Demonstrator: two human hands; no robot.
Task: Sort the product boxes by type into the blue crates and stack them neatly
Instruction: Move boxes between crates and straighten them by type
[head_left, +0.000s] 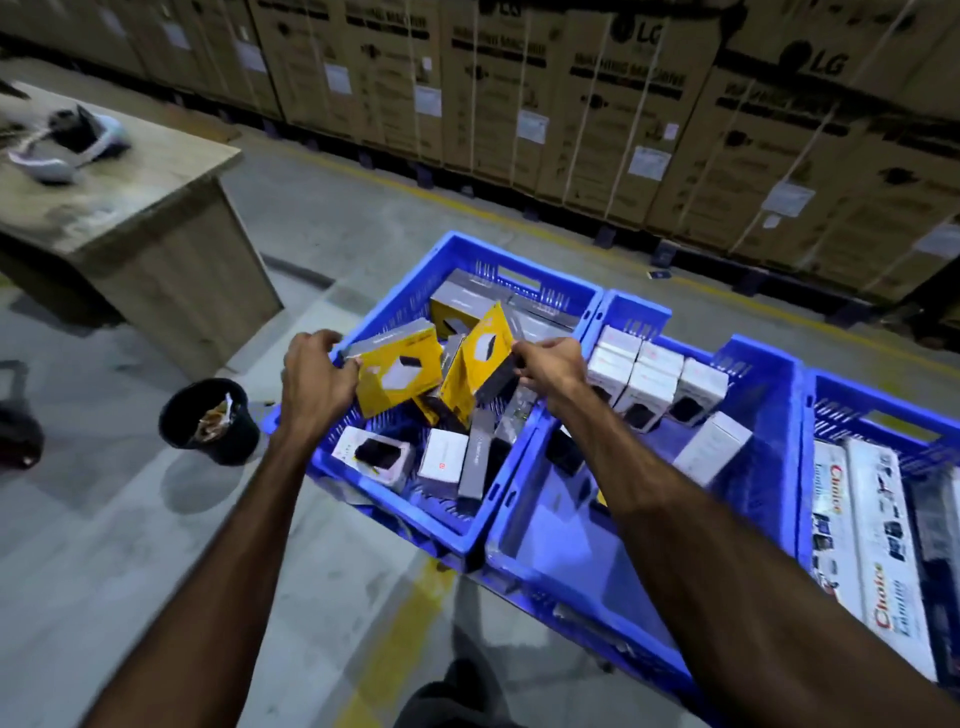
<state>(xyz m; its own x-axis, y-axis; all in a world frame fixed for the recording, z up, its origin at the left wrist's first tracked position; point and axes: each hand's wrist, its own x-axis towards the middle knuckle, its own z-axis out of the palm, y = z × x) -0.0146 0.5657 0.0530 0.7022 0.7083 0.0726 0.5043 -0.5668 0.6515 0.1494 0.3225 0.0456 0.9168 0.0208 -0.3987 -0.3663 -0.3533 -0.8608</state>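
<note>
cartons (597, 104): big washing-machine boxes walled along the back, storage only; not yours to sort.
bench (130, 208): wooden, far left, well apart from the crates; a white headset-like item (67, 140) lies on it.
blue crates: three in a row so each can take one type. Left crate (467, 249) is the mixed pile, middle crate (753, 374) the white sort, right crate (878, 410) the long printed boxes.
long boxes (872, 545): two clear, laid flat side by side; a darker one beyond, blurred.
white boxes (644, 384): about seven in the middle crate, most standing in tight rows at the far end, one leaning apart.
yellow boxes: you hold two above the left crate, lifted out to pull one type; at least one more underneath, count unsure.
left hand (317, 379): fingers curled on the edge of one yellow box (397, 376).
right hand (550, 364): pinching the second yellow box (480, 364), tilted on edge.
bin (208, 421): one black, on the floor left of the crates.
</note>
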